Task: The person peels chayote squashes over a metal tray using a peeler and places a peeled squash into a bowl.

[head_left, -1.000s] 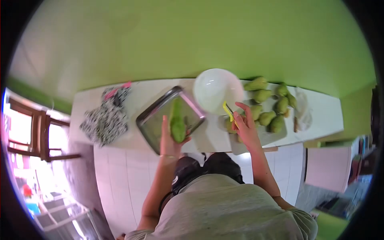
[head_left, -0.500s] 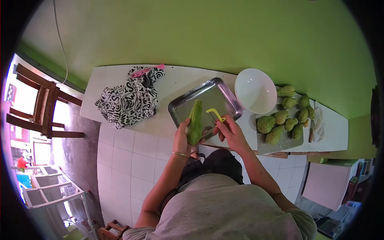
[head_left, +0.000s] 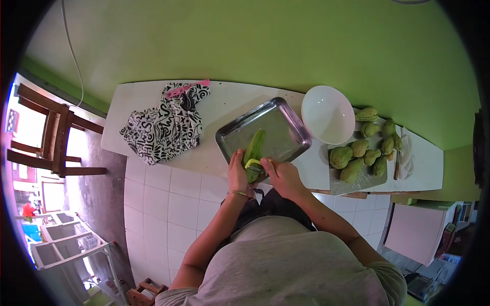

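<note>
My left hand [head_left: 237, 175] is wrapped around a long green vegetable [head_left: 254, 145], which slants up over the near edge of the metal tray [head_left: 222, 145]. Its exact kind is unclear. Closed on a yellow vegetable peeler [head_left: 252, 162], my right hand [head_left: 286, 178] lays the peeler's head across the lower part of the vegetable. My fingers cover most of the peeler's handle. The lower end of the vegetable is partly hidden between my hands.
A white bowl [head_left: 326, 115] touches the tray's right side. Farther right, several green pear-shaped fruits [head_left: 352, 171] lie on and around another tray [head_left: 357, 186], near a knife [head_left: 396, 168] and a pale cloth [head_left: 406, 158]. Black-and-white patterned fabric [head_left: 163, 130] lies to the left.
My right hand has moved left and down, bringing the peeler from beside the vegetable onto it. The vegetable now tilts more to the right.
</note>
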Available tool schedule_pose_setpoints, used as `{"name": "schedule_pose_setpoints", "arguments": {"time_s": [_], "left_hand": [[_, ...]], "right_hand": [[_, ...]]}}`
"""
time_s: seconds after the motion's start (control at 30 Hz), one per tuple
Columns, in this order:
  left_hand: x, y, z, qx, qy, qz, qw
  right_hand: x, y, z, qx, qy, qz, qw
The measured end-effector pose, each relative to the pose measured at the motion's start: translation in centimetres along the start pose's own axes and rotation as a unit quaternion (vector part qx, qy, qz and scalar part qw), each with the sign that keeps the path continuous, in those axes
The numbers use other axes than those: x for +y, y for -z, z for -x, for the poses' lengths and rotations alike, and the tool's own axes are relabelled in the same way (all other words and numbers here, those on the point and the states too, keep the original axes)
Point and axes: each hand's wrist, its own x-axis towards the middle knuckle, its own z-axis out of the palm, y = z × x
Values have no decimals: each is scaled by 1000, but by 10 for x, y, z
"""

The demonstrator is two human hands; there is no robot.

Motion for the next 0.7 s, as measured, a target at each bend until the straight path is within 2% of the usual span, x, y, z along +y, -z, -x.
{"name": "schedule_pose_setpoints", "arguments": {"time_s": [0.17, 0.27, 0.4, 0.57, 0.67, 0.7], "left_hand": [[4, 0, -1, 14, 39, 26, 999], [7, 0, 0, 1, 47, 21, 999], [4, 2, -4, -14, 48, 3, 999], [-2, 6, -10, -8, 97, 20, 995], [-7, 7, -16, 21, 65, -4, 998], [-15, 12, -24, 32, 46, -12, 998]], "right_hand": [[-11, 15, -4, -63, -25, -70, 995], [-1, 11, -7, -42, 29, -121, 991], [5, 11, -12, -2, 69, 11, 998], [22, -3, -30, 90, 147, 170, 970], [34, -12, -49, 125, 184, 162, 961], [39, -11, -57, 129, 160, 174, 963]]}}
